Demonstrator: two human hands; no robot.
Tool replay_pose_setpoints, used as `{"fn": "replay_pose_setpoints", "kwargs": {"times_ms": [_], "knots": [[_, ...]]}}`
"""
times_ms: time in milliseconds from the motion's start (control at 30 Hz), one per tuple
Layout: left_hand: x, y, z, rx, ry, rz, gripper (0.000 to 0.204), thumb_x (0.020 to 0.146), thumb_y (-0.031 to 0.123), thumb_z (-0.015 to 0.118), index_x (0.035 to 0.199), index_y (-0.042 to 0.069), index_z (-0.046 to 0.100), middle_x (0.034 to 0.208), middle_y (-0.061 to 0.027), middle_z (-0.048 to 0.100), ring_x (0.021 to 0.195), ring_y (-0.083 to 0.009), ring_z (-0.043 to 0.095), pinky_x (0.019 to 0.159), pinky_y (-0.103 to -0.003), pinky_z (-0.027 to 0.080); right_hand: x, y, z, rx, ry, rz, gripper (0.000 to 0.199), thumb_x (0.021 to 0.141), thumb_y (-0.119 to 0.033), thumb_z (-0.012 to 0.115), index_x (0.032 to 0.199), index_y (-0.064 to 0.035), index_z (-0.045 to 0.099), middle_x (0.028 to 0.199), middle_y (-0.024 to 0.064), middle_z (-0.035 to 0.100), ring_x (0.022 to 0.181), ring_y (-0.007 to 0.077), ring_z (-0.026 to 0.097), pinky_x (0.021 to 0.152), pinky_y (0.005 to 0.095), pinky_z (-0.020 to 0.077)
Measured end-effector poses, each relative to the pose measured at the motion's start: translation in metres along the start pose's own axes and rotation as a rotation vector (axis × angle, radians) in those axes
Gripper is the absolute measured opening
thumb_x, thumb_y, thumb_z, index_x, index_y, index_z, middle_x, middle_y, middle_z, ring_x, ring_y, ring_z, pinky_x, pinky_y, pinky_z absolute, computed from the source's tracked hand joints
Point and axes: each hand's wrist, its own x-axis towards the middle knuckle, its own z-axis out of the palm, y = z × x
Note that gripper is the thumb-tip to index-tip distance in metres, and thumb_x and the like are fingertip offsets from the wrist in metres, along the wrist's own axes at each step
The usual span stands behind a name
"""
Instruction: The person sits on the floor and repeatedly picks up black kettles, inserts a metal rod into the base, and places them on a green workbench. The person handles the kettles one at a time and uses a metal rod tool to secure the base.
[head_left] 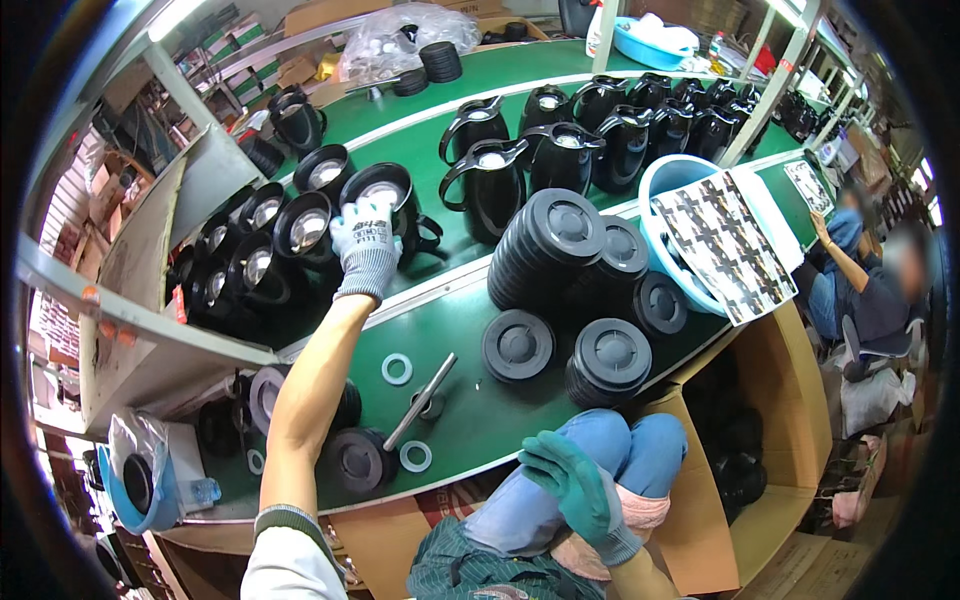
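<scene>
My left hand (pixel 366 248), in a pale grey knit glove, reaches forward to a black jug body (pixel 408 208) with its wide mouth facing up. The fingers close over its near rim; its handle sticks out to the right. Beside it on the left stand several similar open jug bodies (pixel 303 228) with shiny insides. My right hand (pixel 580 488), in a green-coated glove, hovers above my knees with fingers stretched out and nothing in it. Black round lids (pixel 565 225) are stacked on the green table (pixel 465 420). A metal rod (pixel 420 402) and pale blue rings (pixel 397 369) lie nearer to me.
Several black jugs with spouts (pixel 490 190) stand in rows beyond a pale rail. At right, a blue tub (pixel 655 185) carries a patterned sheet (pixel 725 240). An open cardboard box (pixel 800 400) sits by my right knee. Another person (pixel 880 290) sits far right. Metal posts (pixel 185 90) frame the table.
</scene>
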Motion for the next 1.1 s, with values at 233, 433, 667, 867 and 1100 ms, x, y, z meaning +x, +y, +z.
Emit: {"fn": "replay_pose_setpoints", "kwargs": {"times_ms": [233, 433, 667, 867, 1100], "knots": [[-0.075, -0.033, -0.041, -0.266, 0.256, 0.296, 0.043, 0.078, 0.020, 0.083, 0.118, 0.018, 0.069, 0.119, -0.0095, 0.066, 0.114, -0.0297, 0.063, 0.092, -0.044, 0.053, -0.006, -0.007, 0.048, -0.492, -0.020, -0.210, 0.053, 0.102, -0.014, 0.064, 0.149, 0.0038, 0.049, 0.150, 0.0164, 0.054, 0.139, 0.0250, 0.052, 0.118, 0.0377, 0.0391], [-0.199, -0.041, -0.184, -0.337, 0.169, 0.630, 0.043, 0.067, 0.015, 0.086, 0.107, 0.016, 0.071, 0.103, -0.0074, 0.067, 0.101, -0.0304, 0.065, 0.084, -0.043, 0.055, 0.069, -0.057, 0.116, -1.801, -0.071, -1.033, 0.085, 0.079, -0.037, 0.083, 0.152, -0.0128, 0.046, 0.158, 0.0193, 0.041, 0.145, 0.0398, 0.041, 0.116, 0.0574, 0.0364], [-0.306, -0.046, -0.206, -0.870, 0.267, 0.609, 0.043, 0.080, 0.009, 0.078, 0.122, 0.008, 0.069, 0.114, -0.0109, 0.069, 0.109, -0.0275, 0.068, 0.095, -0.041, 0.055, -0.014, -0.031, 0.087, -1.618, -0.235, -0.887, 0.050, 0.071, -0.020, 0.087, 0.112, -0.0079, 0.060, 0.148, 0.0179, 0.054, 0.137, 0.0399, 0.053, 0.106, 0.0511, 0.0490], [-0.410, -0.094, -0.045, -1.842, -0.450, -0.207, 0.047, 0.101, 0.012, 0.063, 0.145, -0.003, 0.052, 0.136, -0.0161, 0.063, 0.119, -0.0243, 0.063, 0.106, -0.038, 0.051, -0.076, -0.028, 0.076, -1.156, -0.080, -0.828, 0.041, 0.067, -0.018, 0.097, 0.094, -0.0033, 0.069, 0.143, 0.0282, 0.059, 0.134, 0.0422, 0.059, 0.108, 0.0461, 0.0519], [-0.470, -0.082, 0.034, -2.426, -1.192, -0.573, 0.055, 0.106, 0.029, 0.058, 0.152, 0.001, 0.045, 0.150, -0.0193, 0.054, 0.132, -0.0333, 0.057, 0.113, -0.047, 0.049, -0.065, 0.024, 0.086, -1.110, -0.370, -0.692, 0.045, 0.069, -0.017, 0.094, 0.102, -0.0059, 0.066, 0.142, 0.0309, 0.058, 0.131, 0.0492, 0.059, 0.106, 0.0522, 0.0522]]}}
